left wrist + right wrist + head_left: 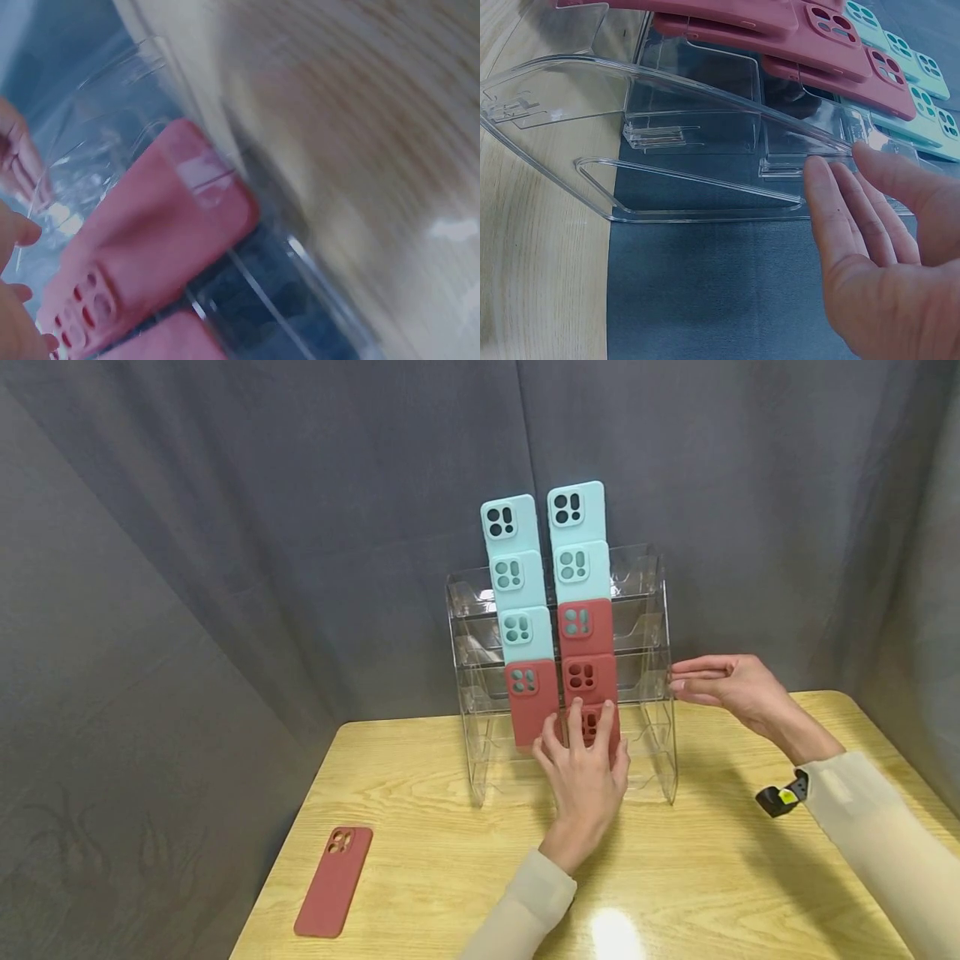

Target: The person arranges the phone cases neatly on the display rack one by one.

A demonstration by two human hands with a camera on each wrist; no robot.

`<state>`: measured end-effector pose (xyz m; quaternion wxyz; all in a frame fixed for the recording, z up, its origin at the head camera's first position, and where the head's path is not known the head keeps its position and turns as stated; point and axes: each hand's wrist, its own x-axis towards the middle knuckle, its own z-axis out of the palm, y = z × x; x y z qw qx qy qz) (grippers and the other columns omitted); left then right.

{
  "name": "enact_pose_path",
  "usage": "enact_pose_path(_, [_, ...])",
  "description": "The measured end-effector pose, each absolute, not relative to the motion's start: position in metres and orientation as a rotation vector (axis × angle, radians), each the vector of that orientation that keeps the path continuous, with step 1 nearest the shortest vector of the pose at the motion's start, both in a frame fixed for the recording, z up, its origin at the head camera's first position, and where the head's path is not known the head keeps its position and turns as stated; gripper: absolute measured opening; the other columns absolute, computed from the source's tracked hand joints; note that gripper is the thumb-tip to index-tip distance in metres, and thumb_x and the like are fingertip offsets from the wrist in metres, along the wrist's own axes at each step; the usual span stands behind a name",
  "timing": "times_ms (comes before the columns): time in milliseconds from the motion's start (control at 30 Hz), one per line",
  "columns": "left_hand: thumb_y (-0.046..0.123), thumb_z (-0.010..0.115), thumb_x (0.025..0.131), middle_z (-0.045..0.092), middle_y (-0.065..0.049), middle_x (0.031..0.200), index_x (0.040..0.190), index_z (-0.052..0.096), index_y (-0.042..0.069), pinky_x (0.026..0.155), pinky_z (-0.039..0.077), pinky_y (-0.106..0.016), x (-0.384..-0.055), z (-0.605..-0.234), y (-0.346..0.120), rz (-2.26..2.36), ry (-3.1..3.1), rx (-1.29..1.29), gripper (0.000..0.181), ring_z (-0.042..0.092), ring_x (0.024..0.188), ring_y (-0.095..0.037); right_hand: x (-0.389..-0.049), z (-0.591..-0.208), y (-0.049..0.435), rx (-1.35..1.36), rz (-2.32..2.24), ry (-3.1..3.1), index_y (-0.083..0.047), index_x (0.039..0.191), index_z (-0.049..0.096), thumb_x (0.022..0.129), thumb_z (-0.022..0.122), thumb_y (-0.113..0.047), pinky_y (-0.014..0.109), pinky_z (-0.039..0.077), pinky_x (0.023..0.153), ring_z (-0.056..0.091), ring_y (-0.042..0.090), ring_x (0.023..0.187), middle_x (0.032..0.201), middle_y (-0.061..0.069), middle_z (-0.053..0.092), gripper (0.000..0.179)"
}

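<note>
A clear acrylic tiered rack (480, 768) holds two columns of phone cases. My left hand (581, 785) has its fingers spread over the lowest red phone case (161, 217) in the right column, with fingertips around its camera cutouts. Above that case are two red cases, then two light-blue phone cases (588, 527). In the left column, three light-blue cases stand above a red phone case (532, 714). At the rack's right side panel, my right hand (750, 693) touches the edge with straight fingers, its thumb close beside them in the right wrist view.
Another red phone case (333, 885) lies on the wooden table (420, 827), towards the left front. A grey curtain (300, 527) hangs behind and beside the table. A black strap with a small device (780, 797) hangs at the right cuff.
</note>
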<state>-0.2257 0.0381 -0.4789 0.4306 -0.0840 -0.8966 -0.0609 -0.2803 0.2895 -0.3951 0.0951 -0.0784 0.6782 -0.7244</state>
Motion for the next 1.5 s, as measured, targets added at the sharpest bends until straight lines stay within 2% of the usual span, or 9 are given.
enact_pose_path(200, [0.039, 0.081, 0.09, 0.059, -0.012, 0.139, 0.133, 0.068, 0.027, 0.101, 0.043, -0.056, -0.223, -0.462, 0.007, -0.313, -2.128, -0.218, 0.047, 0.053, 0.125, -0.04, -0.28, -0.392, 0.289, -0.245, -2.148, 2.0, -0.005, 0.121, 0.075, 0.096, 0.074, 0.0, 0.025, 0.066, 0.091, 0.08, 0.011, 0.099, 0.107, -0.001, 0.083, 0.026])
enact_pose_path(500, [0.025, 0.074, 0.094, 0.062, -0.016, 0.13, 0.123, 0.07, 0.014, 0.103, 0.044, -0.057, -0.223, -0.44, -0.077, -0.267, -2.1, -0.305, 0.032, 0.054, 0.121, -0.038, -0.279, -0.392, 0.288, -0.268, -2.131, 2.025, 0.0, 0.124, 0.072, 0.097, 0.073, 0.0, 0.026, 0.066, 0.091, 0.08, 0.012, 0.098, 0.106, -0.001, 0.083, 0.028])
enact_pose_path(733, [0.02, 0.072, 0.094, 0.077, -0.012, 0.099, 0.109, 0.076, 0.01, 0.1, 0.048, -0.061, -0.217, -0.443, -0.141, -0.191, -2.136, -0.264, 0.018, 0.069, 0.092, -0.034, -0.279, -0.392, 0.291, -0.232, -2.103, 2.043, -0.004, 0.124, 0.074, 0.097, 0.075, -0.003, 0.025, 0.066, 0.091, 0.08, 0.012, 0.098, 0.107, -0.001, 0.083, 0.027])
enact_pose_path(833, [0.018, 0.072, 0.096, 0.079, -0.011, 0.083, 0.098, 0.078, 0.008, 0.096, 0.052, -0.061, -0.214, -0.448, -0.163, -0.185, -2.17, -0.228, 0.012, 0.073, 0.078, -0.031, -0.278, -0.393, 0.293, -0.203, -2.084, 2.066, -0.006, 0.123, 0.075, 0.097, 0.075, -0.005, 0.023, 0.066, 0.09, 0.08, 0.01, 0.098, 0.106, -0.004, 0.083, 0.027])
enact_pose_path(933, [0.018, 0.071, 0.097, 0.077, -0.011, 0.077, 0.094, 0.078, 0.007, 0.087, 0.057, -0.057, -0.21, -0.452, -0.182, -0.221, -2.238, -0.184, 0.014, 0.073, 0.072, -0.031, -0.278, -0.394, 0.294, -0.193, -2.082, 2.081, -0.008, 0.122, 0.075, 0.097, 0.076, -0.006, 0.022, 0.065, 0.09, 0.079, 0.009, 0.098, 0.105, -0.005, 0.083, 0.026])
enact_pose_path(1067, [0.022, 0.069, 0.1, 0.078, -0.012, 0.084, 0.098, 0.079, 0.007, 0.068, 0.061, -0.05, -0.202, -0.456, -0.201, -0.429, -2.41, -0.116, 0.018, 0.072, 0.075, -0.033, -0.278, -0.396, 0.293, -0.207, -2.109, 2.085, -0.007, 0.121, 0.075, 0.096, 0.077, -0.005, 0.022, 0.065, 0.09, 0.079, 0.008, 0.097, 0.105, -0.006, 0.083, 0.026])
enact_pose_path(1133, [0.024, 0.068, 0.101, 0.078, -0.013, 0.091, 0.101, 0.08, 0.009, 0.064, 0.06, -0.047, -0.197, -0.459, -0.211, -0.553, -2.513, -0.091, 0.019, 0.072, 0.081, -0.032, -0.278, -0.396, 0.292, -0.215, -2.133, 2.064, -0.006, 0.122, 0.075, 0.095, 0.077, -0.004, 0.024, 0.065, 0.091, 0.079, 0.008, 0.097, 0.106, -0.006, 0.082, 0.028])
enact_pose_path(1367, [0.026, 0.068, 0.102, 0.074, -0.016, 0.119, 0.13, 0.072, 0.012, 0.074, 0.063, -0.047, -0.185, -0.47, -0.254, -0.601, -2.822, -0.155, 0.031, 0.072, 0.103, -0.036, -0.277, -0.396, 0.291, -0.254, -2.174, 1.982, -0.004, 0.127, 0.074, 0.095, 0.074, 0.001, 0.027, 0.065, 0.094, 0.079, 0.011, 0.101, 0.111, -0.004, 0.082, 0.032])
enact_pose_path(1500, [0.025, 0.07, 0.102, 0.07, -0.019, 0.129, 0.14, 0.065, 0.01, 0.073, 0.065, -0.048, -0.179, -0.473, -0.28, -0.474, -2.902, -0.245, 0.041, 0.071, 0.11, -0.039, -0.278, -0.395, 0.292, -0.287, -2.21, 1.909, -0.002, 0.127, 0.073, 0.096, 0.072, 0.004, 0.03, 0.065, 0.094, 0.08, 0.014, 0.102, 0.113, 0.0, 0.082, 0.032])
